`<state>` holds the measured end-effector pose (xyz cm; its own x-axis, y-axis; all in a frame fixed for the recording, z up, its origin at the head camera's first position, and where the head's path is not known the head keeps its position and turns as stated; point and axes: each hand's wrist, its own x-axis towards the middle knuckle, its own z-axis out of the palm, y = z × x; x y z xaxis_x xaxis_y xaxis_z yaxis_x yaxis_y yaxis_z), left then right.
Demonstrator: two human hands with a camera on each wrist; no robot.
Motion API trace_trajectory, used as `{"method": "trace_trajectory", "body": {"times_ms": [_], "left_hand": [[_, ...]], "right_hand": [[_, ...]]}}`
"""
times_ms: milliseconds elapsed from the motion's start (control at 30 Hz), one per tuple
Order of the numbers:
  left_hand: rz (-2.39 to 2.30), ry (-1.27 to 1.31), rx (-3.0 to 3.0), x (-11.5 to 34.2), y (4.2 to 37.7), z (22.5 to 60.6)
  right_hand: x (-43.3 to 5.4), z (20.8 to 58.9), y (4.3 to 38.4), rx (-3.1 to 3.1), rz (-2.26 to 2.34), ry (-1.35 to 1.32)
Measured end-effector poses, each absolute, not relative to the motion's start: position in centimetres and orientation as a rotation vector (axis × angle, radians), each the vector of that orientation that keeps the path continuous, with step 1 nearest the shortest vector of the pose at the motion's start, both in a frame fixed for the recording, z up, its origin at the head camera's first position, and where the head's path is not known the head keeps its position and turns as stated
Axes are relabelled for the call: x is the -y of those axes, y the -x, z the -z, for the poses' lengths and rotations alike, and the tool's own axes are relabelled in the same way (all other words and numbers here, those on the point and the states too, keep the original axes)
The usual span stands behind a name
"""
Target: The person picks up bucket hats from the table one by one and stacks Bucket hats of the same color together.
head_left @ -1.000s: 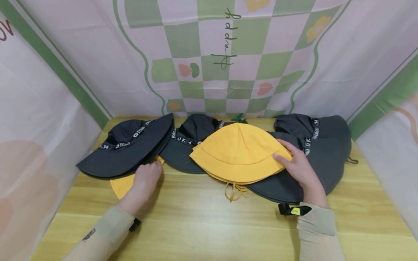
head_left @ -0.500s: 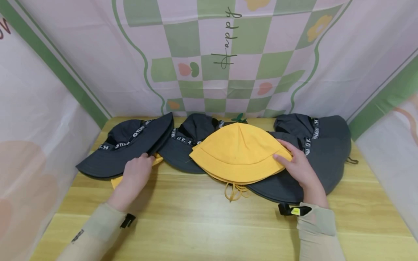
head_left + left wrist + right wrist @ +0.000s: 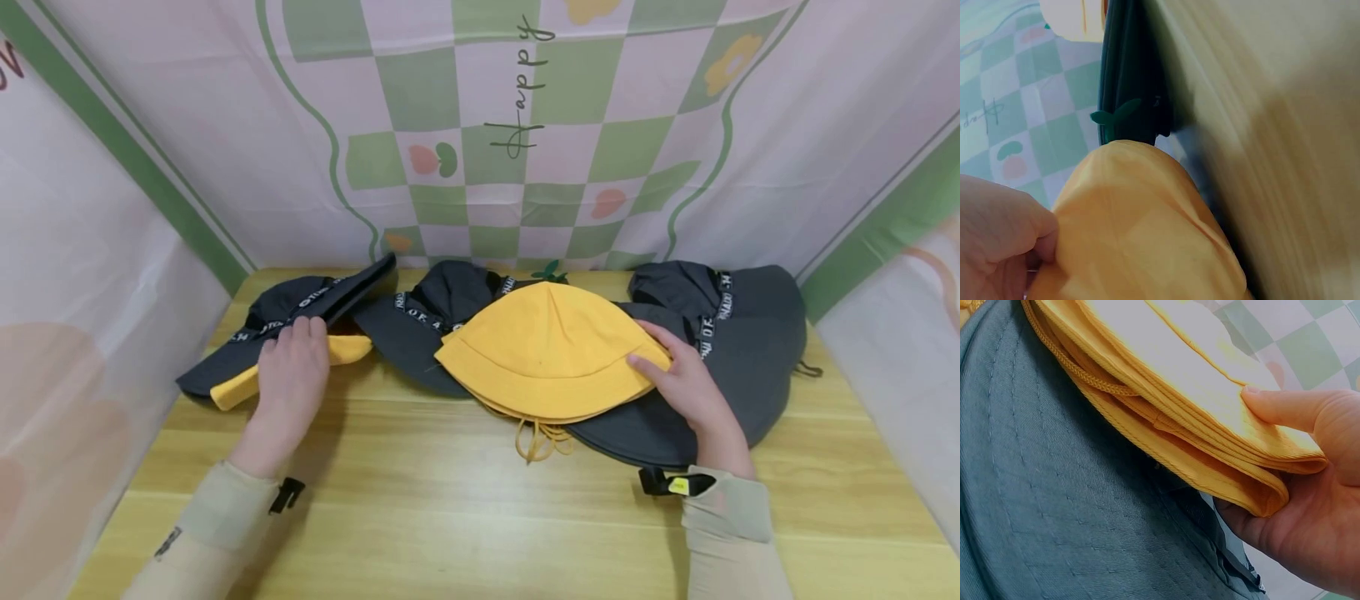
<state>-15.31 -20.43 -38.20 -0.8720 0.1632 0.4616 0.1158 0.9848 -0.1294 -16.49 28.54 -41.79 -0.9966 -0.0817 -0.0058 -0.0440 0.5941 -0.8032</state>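
Observation:
At the left, my left hand [image 3: 292, 375] grips the brim of a yellow bucket hat [image 3: 348, 348], which is lifted and tilted against a dark bucket hat [image 3: 288, 300]. The left wrist view shows the yellow hat's rounded crown [image 3: 1129, 219] close up, with a green sprout [image 3: 1116, 115] at its top. My right hand [image 3: 693, 392] holds the right end of a stack of yellow bucket hats [image 3: 551, 350], thumb on top and fingers underneath. Folded brims and a yellow cord [image 3: 1094, 378] show in the right wrist view.
A dark hat [image 3: 453, 292] with a lettered band lies behind the yellow stack, and more dark hats [image 3: 757, 367] lie at the right. A printed cloth [image 3: 487, 92] hangs behind the wooden table [image 3: 480, 517]. Yellow cord loops [image 3: 536, 442] hang toward the front.
My left hand has moved left and away from me, raising the yellow hat's brim and tipping the dark hat's brim up. My right hand and the yellow stack have stayed still.

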Motion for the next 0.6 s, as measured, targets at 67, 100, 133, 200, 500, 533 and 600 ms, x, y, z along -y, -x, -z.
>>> {"method": "trace_trajectory", "body": {"times_ms": [67, 100, 133, 200, 500, 533, 600], "left_hand": [[-0.117, 0.209, 2.568, 20.5, 15.5, 38.0], [-0.105, 0.215, 2.542, 20.5, 15.5, 37.9], [-0.099, 0.222, 2.521, 20.5, 15.6, 37.7], [-0.094, 0.224, 2.496, 20.6, 15.6, 37.3], [-0.098, 0.18, 2.327, 20.6, 15.6, 33.7], [-0.085, 0.169, 2.337, 20.7, 15.6, 33.2], [-0.062, 0.148, 2.343, 21.1, 15.6, 32.4]], "right_hand": [[-28.5, 41.8, 16.5, -2.768, 1.393, 0.111], [-28.5, 41.8, 16.5, -2.769, 1.393, 0.111], [-28.5, 41.8, 16.5, -2.77, 1.391, 0.111], [-28.5, 41.8, 16.5, -2.77, 1.392, 0.109], [-28.5, 41.8, 16.5, -2.772, 1.387, 0.103], [-28.5, 41.8, 16.5, -2.773, 1.386, 0.104], [-28.5, 41.8, 16.5, -2.778, 1.382, 0.104]]}}
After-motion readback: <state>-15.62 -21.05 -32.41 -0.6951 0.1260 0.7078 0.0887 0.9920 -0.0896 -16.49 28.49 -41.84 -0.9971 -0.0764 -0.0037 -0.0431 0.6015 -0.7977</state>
